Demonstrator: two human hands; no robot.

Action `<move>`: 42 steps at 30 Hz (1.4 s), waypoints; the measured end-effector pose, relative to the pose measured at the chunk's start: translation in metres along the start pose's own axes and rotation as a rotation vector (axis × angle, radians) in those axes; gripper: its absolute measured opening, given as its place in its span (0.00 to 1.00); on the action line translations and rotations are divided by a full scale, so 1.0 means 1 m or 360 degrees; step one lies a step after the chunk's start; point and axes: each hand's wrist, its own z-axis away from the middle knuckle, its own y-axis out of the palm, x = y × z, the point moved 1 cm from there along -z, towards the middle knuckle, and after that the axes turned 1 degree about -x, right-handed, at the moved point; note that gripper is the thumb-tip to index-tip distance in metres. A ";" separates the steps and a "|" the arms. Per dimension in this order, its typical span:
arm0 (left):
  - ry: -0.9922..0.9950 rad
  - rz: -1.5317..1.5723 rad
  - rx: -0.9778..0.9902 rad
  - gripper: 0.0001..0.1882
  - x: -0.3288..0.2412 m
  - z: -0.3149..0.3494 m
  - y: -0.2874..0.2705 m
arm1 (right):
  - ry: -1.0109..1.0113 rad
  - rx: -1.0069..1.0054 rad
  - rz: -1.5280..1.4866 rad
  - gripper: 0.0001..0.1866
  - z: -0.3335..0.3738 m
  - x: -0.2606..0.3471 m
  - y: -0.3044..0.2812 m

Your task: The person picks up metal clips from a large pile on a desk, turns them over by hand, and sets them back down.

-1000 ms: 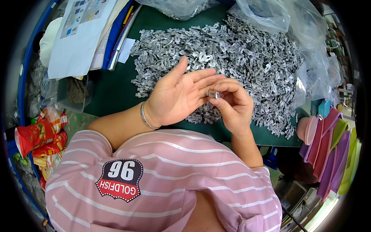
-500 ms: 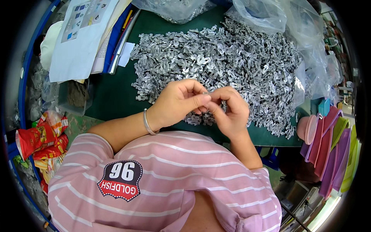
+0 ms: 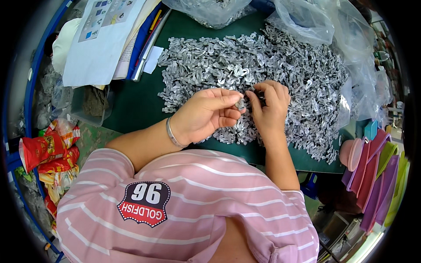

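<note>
A broad heap of small, curved grey metal pieces (image 3: 210,61) is spread over the dark green tabletop. At the heap's near side, my left hand (image 3: 210,109) is closed, pinching one small grey metal piece (image 3: 240,104) between thumb and fingertips. A metal bangle (image 3: 172,133) circles that wrist. My right hand (image 3: 272,107) is just beside it, low over the heap. Its thumb and bent forefinger are a little apart, with loose pieces around their tips. No held piece shows in it.
Clear plastic bags (image 3: 307,22) lie along the far edge and right side. Papers (image 3: 103,44), pens and a clear bin (image 3: 81,107) with a dark cloth sit at the left. Red packets (image 3: 41,151) are at far left. A pink cup (image 3: 351,154) and coloured plastic holders (image 3: 372,175) stand right.
My hands were together, fingertips meeting. Now they are apart: the right has moved up and right onto the heap, while the left has turned, showing the grey piece.
</note>
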 end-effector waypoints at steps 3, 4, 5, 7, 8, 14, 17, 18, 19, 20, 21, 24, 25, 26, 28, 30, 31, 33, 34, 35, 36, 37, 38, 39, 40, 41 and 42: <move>-0.0079 0.0124 0.0093 0.10 -0.001 -0.002 -0.002 | -0.0057 -0.0004 -0.0127 0.09 0.003 0.001 -0.001; -0.0100 0.0149 0.0057 0.10 -0.001 -0.002 -0.001 | -0.0055 -0.0003 -0.0127 0.09 0.004 0.002 -0.002; -0.0121 0.0174 0.0020 0.10 -0.001 -0.002 0.000 | 0.0078 -0.0013 -0.0286 0.09 0.006 0.004 -0.003; -0.0136 0.0185 -0.0012 0.10 -0.002 -0.002 0.000 | 0.0212 -0.0022 -0.0440 0.09 0.011 0.008 -0.005; -0.0148 0.0196 -0.0045 0.10 -0.002 -0.002 0.000 | 0.0408 -0.0032 -0.0707 0.10 0.013 0.008 -0.004; -0.0022 0.0150 0.0079 0.05 -0.008 0.004 0.009 | 0.1244 0.0086 -0.1933 0.08 0.015 0.012 -0.012; 0.0084 -0.0124 0.0198 0.04 -0.002 0.000 -0.004 | 0.1225 0.0118 -0.2246 0.06 0.017 0.010 -0.012; 0.0146 -0.0324 0.0158 0.07 -0.001 0.003 0.000 | 0.1226 0.0117 -0.2247 0.06 0.018 0.010 -0.011; 0.0146 -0.0324 0.0157 0.07 0.002 0.003 0.004 | 0.1211 0.0110 -0.2362 0.06 0.018 0.013 -0.009; 0.0334 -0.0538 0.0062 0.08 0.005 0.001 0.007 | 0.1194 0.0103 -0.2478 0.06 0.018 0.014 -0.008; 0.0519 -0.0752 -0.0035 0.09 0.006 0.001 0.009 | 0.1196 0.0102 -0.2478 0.06 0.019 0.014 -0.007; 0.0766 -0.0981 -0.0024 0.10 0.005 -0.002 0.006 | 0.0880 0.0150 -0.2392 0.07 0.025 0.010 -0.003; 0.0763 -0.0982 -0.0025 0.10 0.006 -0.002 0.005 | 0.0883 0.0149 -0.2393 0.07 0.026 0.009 -0.004; 0.0803 -0.1055 -0.0033 0.11 0.006 -0.002 0.005 | 0.0731 0.0158 -0.2128 0.08 0.025 0.009 -0.007; 0.0842 -0.1134 -0.0041 0.11 0.005 0.000 0.006 | 0.0580 0.0162 -0.1866 0.09 0.024 0.011 -0.010; 0.0654 -0.1072 -0.0175 0.12 0.002 0.003 0.008 | 0.0497 0.0000 -0.1797 0.13 0.024 0.016 -0.011; 0.0649 -0.1076 -0.0168 0.12 0.002 0.003 0.006 | 0.0501 -0.0008 -0.1793 0.13 0.024 0.019 -0.011; 0.0338 -0.0490 0.0017 0.12 0.005 0.001 0.001 | 0.0692 -0.0125 -0.2032 0.18 0.023 0.024 -0.012; 0.0336 -0.0492 0.0022 0.12 0.004 0.001 0.001 | 0.0692 -0.0130 -0.2029 0.18 0.023 0.026 -0.011; 0.0273 -0.0419 0.0054 0.12 0.003 0.000 0.000 | 0.0632 -0.0153 -0.1991 0.19 0.023 0.027 -0.012; 0.0208 -0.0347 0.0081 0.12 0.004 -0.001 0.000 | 0.0575 -0.0175 -0.1957 0.20 0.023 0.028 -0.012; 0.0205 -0.0349 0.0082 0.12 0.004 -0.002 -0.001 | 0.0577 -0.0178 -0.1956 0.20 0.023 0.029 -0.012; 0.0166 -0.0315 0.0107 0.12 0.005 -0.004 -0.003 | 0.0448 -0.0166 -0.1841 0.19 0.023 0.030 -0.013; 0.0132 -0.0280 0.0134 0.12 0.006 -0.005 -0.004 | 0.0316 -0.0152 -0.1722 0.18 0.022 0.031 -0.013; 0.0132 -0.0281 0.0136 0.12 0.005 -0.004 -0.003 | 0.0250 -0.0147 -0.1561 0.15 0.020 0.033 -0.016; 0.0090 -0.0240 0.0127 0.12 0.005 -0.003 -0.001 | 0.0248 -0.0149 -0.1559 0.15 0.019 0.033 -0.018; 0.0053 -0.0199 0.0117 0.12 0.003 -0.001 0.000 | 0.0148 -0.0130 -0.1449 0.13 0.017 0.035 -0.019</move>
